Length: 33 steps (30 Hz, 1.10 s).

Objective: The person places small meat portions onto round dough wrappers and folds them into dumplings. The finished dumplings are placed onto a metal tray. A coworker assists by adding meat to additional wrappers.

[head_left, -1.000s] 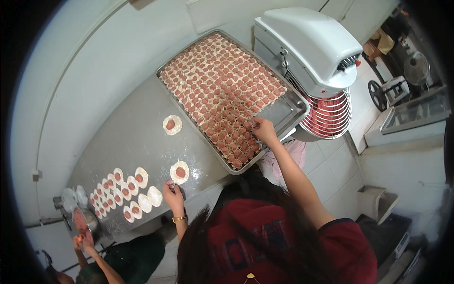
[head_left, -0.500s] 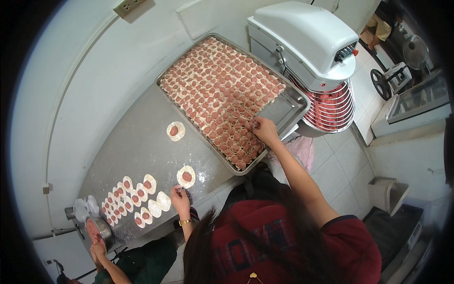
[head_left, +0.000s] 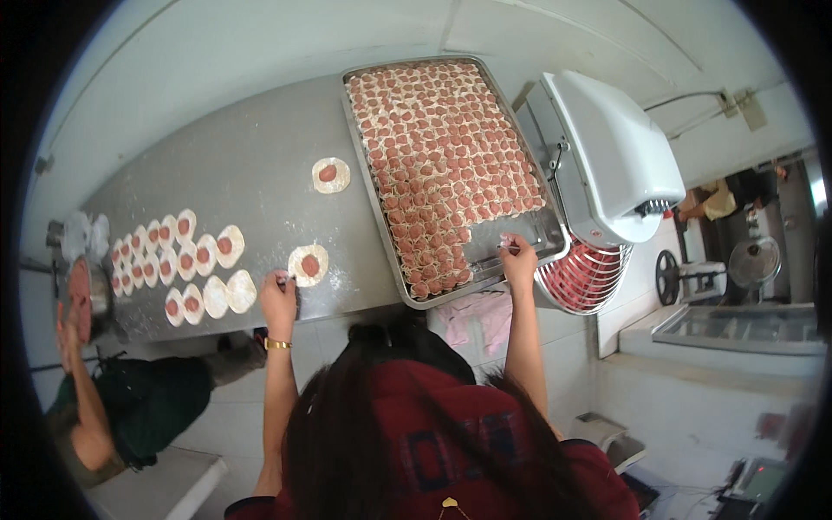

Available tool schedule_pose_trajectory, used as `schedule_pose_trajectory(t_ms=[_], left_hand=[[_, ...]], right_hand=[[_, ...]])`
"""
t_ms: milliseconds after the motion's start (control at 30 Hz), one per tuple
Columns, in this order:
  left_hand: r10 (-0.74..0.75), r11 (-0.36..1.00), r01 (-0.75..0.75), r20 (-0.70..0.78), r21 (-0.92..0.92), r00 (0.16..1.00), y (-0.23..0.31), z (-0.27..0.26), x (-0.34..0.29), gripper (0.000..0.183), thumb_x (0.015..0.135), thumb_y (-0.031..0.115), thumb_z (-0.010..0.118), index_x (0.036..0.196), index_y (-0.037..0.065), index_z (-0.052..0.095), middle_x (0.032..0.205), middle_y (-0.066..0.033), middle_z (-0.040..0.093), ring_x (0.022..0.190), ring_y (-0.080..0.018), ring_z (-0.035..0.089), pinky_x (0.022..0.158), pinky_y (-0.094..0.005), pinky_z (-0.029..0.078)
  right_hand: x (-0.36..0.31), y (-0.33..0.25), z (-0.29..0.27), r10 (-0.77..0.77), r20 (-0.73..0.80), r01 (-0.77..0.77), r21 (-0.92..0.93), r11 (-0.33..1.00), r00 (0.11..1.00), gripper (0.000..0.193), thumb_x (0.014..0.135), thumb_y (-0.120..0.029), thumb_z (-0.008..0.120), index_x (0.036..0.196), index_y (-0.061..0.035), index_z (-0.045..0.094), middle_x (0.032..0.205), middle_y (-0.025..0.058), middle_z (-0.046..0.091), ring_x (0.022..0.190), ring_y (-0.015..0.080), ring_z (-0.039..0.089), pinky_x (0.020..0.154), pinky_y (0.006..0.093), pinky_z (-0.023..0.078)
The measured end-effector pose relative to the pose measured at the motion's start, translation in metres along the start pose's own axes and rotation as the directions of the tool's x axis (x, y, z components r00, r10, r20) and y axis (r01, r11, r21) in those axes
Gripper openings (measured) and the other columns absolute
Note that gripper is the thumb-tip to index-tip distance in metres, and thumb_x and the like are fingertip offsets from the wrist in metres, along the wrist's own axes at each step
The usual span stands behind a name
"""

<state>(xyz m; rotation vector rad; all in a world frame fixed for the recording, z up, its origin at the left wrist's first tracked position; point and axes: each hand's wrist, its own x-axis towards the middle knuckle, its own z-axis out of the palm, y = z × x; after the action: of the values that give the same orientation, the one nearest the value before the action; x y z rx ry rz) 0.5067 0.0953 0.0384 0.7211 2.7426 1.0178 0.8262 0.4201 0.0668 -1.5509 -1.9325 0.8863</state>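
My left hand [head_left: 279, 305] pinches the near-left edge of a round dumpling wrapper [head_left: 300, 276] lying on the metal table; pink meat filling sits in its middle. Over the bare near-right corner of a large metal tray [head_left: 555, 253] is my right hand [head_left: 520, 263], its fingers curled together with nothing visible in them. Rows of small open-topped dumplings [head_left: 451, 160] with pink filling pack the rest of the tray. Another filled wrapper [head_left: 330, 175] lies farther back on the table, left of the tray.
More wrappers [head_left: 186, 260], most with filling, lie in rows on the table's left. Beyond them a co-worker's hand [head_left: 69, 334] is at a metal bowl [head_left: 102, 295] of pink filling. A white mixer [head_left: 607, 156] with a wire guard stands right of the tray. A pink cloth [head_left: 477, 321] hangs below.
The view has turned. My right hand has drawn back from the packed dumplings to the tray's bare corner. My left hand stays at the filled wrapper's edge.
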Motion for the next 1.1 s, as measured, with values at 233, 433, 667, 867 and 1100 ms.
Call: schedule_pose_trajectory(t_ms=[233,433,667,867,1100], left_hand=[[0.035,0.999,-0.035,0.006,0.031,0.999,0.004,-0.003,0.002,0.014,0.076,0.006,0.063,0.087,0.0,0.061,0.08,-0.0154,0.06,0.07,-0.0286,0.06,0.065,-0.038,0.047],[-0.192,0.786,0.261,0.181,-0.561,0.965,-0.006,0.006,0.009,0.009,0.084,0.012,0.056,0.09,0.005,0.057,0.08,-0.0047,0.058,0.073,-0.015,0.058,0.066,-0.0285,0.045],[-0.26,0.286,0.471,0.406,-0.834,0.876,-0.008,0.008,0.01,0.016,0.09,0.021,0.049,0.104,0.013,0.05,0.095,0.0012,0.055,0.088,-0.0099,0.054,0.078,-0.0266,0.044],[-0.311,0.276,0.497,0.413,-0.823,0.856,-0.004,0.009,0.007,0.016,0.091,0.023,0.048,0.104,0.013,0.049,0.093,0.0012,0.055,0.085,-0.0093,0.054,0.076,-0.0259,0.045],[-0.368,0.408,0.49,0.353,-0.77,0.86,0.002,0.011,0.004,0.019,0.091,0.025,0.049,0.106,0.013,0.049,0.091,0.0011,0.054,0.081,-0.0076,0.051,0.069,-0.0238,0.044]], right_hand=[[-0.005,0.01,0.015,0.009,0.117,-0.015,0.053,0.998,0.993,0.029,0.069,-0.004,0.067,0.099,-0.0021,0.068,0.082,0.012,0.07,0.076,0.019,0.068,0.071,0.0298,0.052],[0.009,0.006,0.041,0.02,0.258,-0.073,0.198,0.978,0.966,0.033,0.067,0.006,0.065,0.1,0.0039,0.064,0.082,0.0105,0.068,0.071,0.0145,0.064,0.061,0.0262,0.052],[0.02,0.003,0.059,0.078,0.232,-0.094,0.058,0.994,0.97,0.03,0.063,0.0,0.07,0.094,0.0003,0.068,0.078,0.0098,0.069,0.07,0.0147,0.066,0.064,0.0281,0.052],[0.019,0.003,0.055,-0.008,0.251,-0.018,0.1,0.995,0.968,0.03,0.064,0.002,0.07,0.094,0.0003,0.067,0.076,0.0051,0.066,0.068,0.0113,0.063,0.061,0.0256,0.051],[0.013,-0.01,0.043,-0.094,0.26,0.097,0.002,0.995,0.961,0.037,0.063,-0.001,0.069,0.1,-0.0057,0.068,0.077,0.0071,0.067,0.072,0.0155,0.065,0.066,0.0287,0.051]])
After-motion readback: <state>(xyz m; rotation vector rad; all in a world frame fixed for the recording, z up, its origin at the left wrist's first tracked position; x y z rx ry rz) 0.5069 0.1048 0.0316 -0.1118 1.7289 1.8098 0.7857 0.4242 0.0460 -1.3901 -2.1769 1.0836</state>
